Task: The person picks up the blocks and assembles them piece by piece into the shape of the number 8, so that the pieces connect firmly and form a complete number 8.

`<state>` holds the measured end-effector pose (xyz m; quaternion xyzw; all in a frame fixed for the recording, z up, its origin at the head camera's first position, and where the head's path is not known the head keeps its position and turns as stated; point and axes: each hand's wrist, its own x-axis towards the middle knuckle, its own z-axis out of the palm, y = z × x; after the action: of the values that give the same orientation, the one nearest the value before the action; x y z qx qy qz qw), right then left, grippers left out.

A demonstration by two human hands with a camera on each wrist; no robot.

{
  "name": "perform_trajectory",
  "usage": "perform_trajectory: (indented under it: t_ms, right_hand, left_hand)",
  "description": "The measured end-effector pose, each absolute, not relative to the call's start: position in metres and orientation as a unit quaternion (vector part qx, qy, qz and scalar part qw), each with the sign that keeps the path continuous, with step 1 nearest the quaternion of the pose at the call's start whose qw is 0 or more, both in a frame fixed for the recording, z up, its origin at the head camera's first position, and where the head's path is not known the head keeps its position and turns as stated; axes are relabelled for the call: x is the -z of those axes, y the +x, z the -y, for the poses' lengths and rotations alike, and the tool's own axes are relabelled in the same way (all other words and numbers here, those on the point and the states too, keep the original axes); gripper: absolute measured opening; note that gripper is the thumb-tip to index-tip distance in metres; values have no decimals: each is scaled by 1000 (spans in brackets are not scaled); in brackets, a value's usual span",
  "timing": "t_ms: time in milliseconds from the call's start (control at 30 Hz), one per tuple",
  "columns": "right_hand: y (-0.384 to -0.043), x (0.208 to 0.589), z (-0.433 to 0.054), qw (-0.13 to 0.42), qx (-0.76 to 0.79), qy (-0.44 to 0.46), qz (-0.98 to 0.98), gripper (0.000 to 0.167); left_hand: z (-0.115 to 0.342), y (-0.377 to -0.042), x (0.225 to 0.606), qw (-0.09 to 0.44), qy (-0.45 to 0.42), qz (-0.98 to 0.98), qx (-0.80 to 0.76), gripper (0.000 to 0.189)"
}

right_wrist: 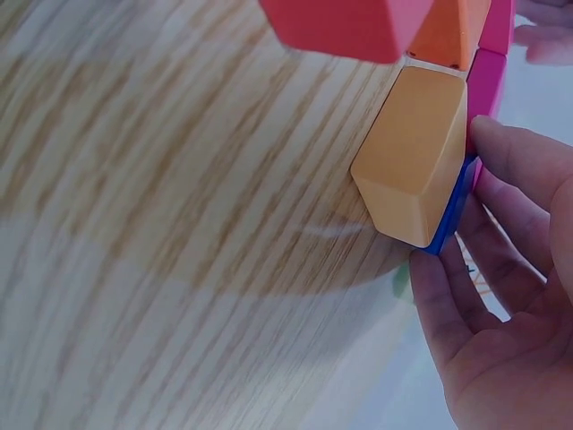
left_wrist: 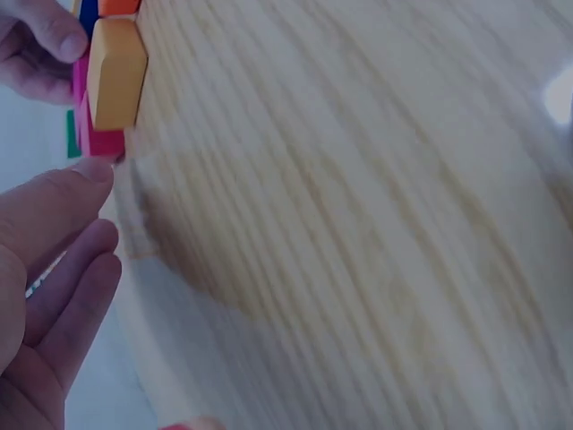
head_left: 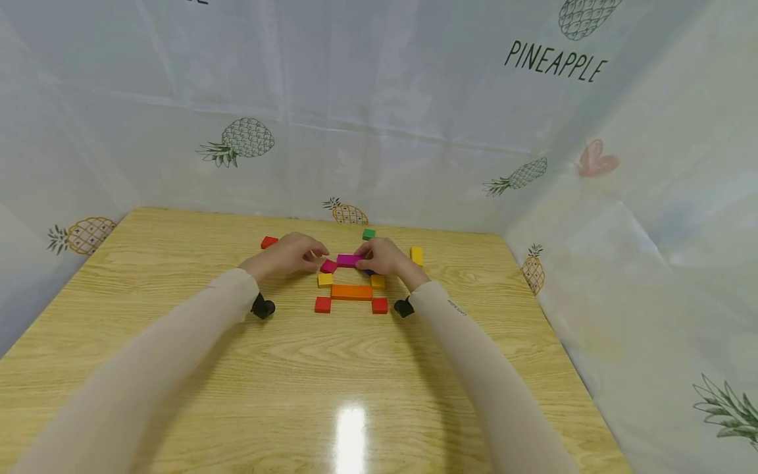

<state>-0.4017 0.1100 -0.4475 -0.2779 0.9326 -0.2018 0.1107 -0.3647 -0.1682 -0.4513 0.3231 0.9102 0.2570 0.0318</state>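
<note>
A magenta block (head_left: 348,261) lies at the far side of a group of blocks on the table. My right hand (head_left: 385,255) pinches its right end between thumb and fingers. Beneath that hand a blue block (right_wrist: 455,210) shows partly, beside a yellow block (right_wrist: 407,161). To the left, a pink block (head_left: 328,266) sits tilted against the magenta one. My left hand (head_left: 284,255) is just left of the pink block, fingers relaxed and holding nothing; in the left wrist view its thumb is right at the pink block's end.
Nearer me are an orange block (head_left: 352,293), a left yellow block (head_left: 324,280) and two red blocks, left (head_left: 322,305) and right (head_left: 379,305). Around the hands lie a green block (head_left: 369,234), another yellow block (head_left: 417,255) and a red block (head_left: 269,242). A printed curtain (head_left: 414,178) hangs behind.
</note>
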Motion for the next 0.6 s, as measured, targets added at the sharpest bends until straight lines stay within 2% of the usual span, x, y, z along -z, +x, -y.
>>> perform_trajectory:
  t_ms: [300, 600]
  right_hand:
    - [-399, 445, -110, 112, 208, -271, -933, 28]
    - [-399, 447, -110, 115, 210, -268, -933, 29]
  left_hand:
    - [193, -363, 436, 1, 311, -921, -233, 41]
    - [232, -360, 427, -11, 258, -940, -224, 46]
